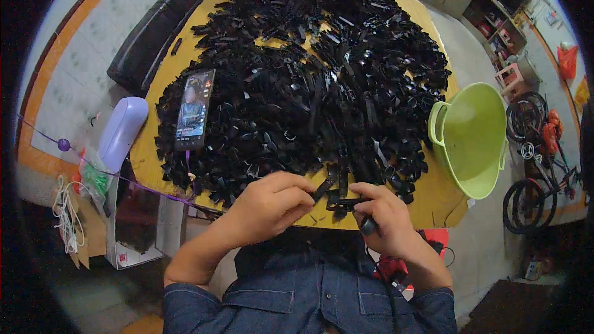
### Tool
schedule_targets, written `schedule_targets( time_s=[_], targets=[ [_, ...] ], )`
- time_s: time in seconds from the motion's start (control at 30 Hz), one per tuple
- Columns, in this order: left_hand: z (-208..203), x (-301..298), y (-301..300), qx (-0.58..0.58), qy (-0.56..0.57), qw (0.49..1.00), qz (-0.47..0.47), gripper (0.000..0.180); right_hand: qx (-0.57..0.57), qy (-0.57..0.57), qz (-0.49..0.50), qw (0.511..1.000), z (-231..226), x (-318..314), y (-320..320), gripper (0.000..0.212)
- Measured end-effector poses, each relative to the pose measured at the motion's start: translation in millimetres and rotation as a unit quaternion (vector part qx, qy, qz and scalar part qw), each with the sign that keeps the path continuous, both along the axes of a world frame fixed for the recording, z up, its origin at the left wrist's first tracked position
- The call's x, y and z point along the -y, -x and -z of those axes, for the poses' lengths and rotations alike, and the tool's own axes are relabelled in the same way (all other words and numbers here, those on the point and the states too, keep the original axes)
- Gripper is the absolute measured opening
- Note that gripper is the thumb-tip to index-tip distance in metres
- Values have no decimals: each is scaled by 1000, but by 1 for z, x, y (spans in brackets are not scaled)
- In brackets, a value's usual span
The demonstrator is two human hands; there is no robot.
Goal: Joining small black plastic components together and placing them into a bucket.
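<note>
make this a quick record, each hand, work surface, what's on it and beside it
left hand: bare, fingertips on a small flat black strip
right hand: bare, holding a black corded tool
work surface: yellow tabletop
on it: broad heap of small glossy black pieces
heap's left: black rectangular smartphone, screen lit
table's right edge: lime-green round plastic tub with handles

soft, even indoor light; small glints on black pieces (303,93); fisheye-bowed edges, corners black.

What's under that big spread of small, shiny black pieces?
Under the small, shiny black pieces, a flat yellow tabletop shows through gaps and around the edges; anything else beneath is covered.
</note>
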State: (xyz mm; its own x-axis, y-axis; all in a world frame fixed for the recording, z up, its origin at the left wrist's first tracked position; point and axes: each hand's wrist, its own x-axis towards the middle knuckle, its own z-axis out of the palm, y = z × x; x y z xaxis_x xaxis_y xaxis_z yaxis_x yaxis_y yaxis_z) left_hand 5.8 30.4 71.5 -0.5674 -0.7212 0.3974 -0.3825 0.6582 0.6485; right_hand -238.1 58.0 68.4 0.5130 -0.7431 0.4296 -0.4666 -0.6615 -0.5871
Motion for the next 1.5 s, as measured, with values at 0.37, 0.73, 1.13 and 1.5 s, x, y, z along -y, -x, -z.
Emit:
schedule_targets(
  time_s=[0.37,0.73,1.13,1.5],
  targets=[
    [-9,-13,4,-137,-118,984,0,34,-41,-26,-57,997,-16,-5,-6,46],
    [4,-17,8,-150,-270,946,95,56,-57,66,-46,995,0,-11,-8,41],
    [15,-34,59,-408,-543,727,102,75,-61,36,-54,996,16,-44,-23,22],
    [31,-23,55,175,163,971,-17,13,-115,40,174,977,-6,20,8,32]
  ],
)
